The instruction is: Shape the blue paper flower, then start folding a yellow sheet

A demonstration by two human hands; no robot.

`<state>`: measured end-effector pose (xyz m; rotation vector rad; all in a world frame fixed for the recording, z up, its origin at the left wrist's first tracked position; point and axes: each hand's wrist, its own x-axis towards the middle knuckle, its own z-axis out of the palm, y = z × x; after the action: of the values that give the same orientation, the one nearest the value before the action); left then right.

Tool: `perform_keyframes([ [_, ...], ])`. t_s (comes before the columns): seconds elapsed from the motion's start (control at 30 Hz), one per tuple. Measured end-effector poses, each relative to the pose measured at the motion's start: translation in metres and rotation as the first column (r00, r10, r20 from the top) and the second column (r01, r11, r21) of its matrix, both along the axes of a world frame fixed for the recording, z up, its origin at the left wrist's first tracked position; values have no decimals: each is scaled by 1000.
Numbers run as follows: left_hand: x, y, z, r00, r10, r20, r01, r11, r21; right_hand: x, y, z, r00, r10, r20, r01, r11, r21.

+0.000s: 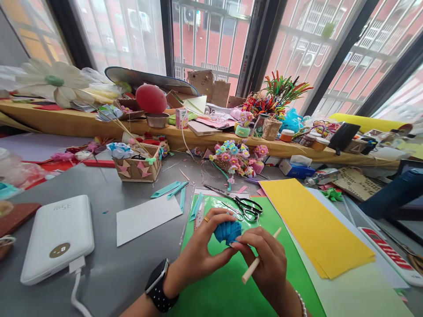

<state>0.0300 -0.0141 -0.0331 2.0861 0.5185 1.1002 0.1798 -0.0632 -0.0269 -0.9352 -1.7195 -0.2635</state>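
Observation:
Both hands meet over a green paper sheet [228, 286] on the grey table. My left hand [201, 246], with a ring and a black wristwatch, pinches a pleated blue paper piece [227, 230] from the left. Its fingers curl around the folds. My right hand [264, 257] grips the same blue piece from the right with its fingertips and also holds a thin wooden stick [259, 259] that points up and right. Black-handled scissors [243, 207] lie just beyond the hands on the green sheet.
A yellow paper stack [313, 220] lies to the right, a white sheet [147, 218] and a white power bank [57, 237] with its cable to the left. Teal paper strips [172, 189], a cardboard box [137, 167], paper flowers [233, 156] and craft clutter fill the back.

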Motion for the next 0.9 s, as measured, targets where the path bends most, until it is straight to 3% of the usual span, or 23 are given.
perform_keyframes([
  [0.13,1,-1,-3,999,-11,35,18,983,-183,0,-1,-2,998,-24,63,23,1000,15],
  [0.3,3,-2,-5,980,-119,162,179,884,-431,0,0,-3,990,-59,129,56,998,26],
  [0.47,3,1,-5,965,-128,229,224,856,-466,-1,0,-2,996,-46,74,48,999,-19],
  [0.77,3,4,1,923,-180,339,346,774,-531,0,-1,0,998,-50,45,50,999,10],
  [0.9,2,2,3,927,-162,339,329,787,-522,1,0,1,997,-51,55,51,999,1],
])
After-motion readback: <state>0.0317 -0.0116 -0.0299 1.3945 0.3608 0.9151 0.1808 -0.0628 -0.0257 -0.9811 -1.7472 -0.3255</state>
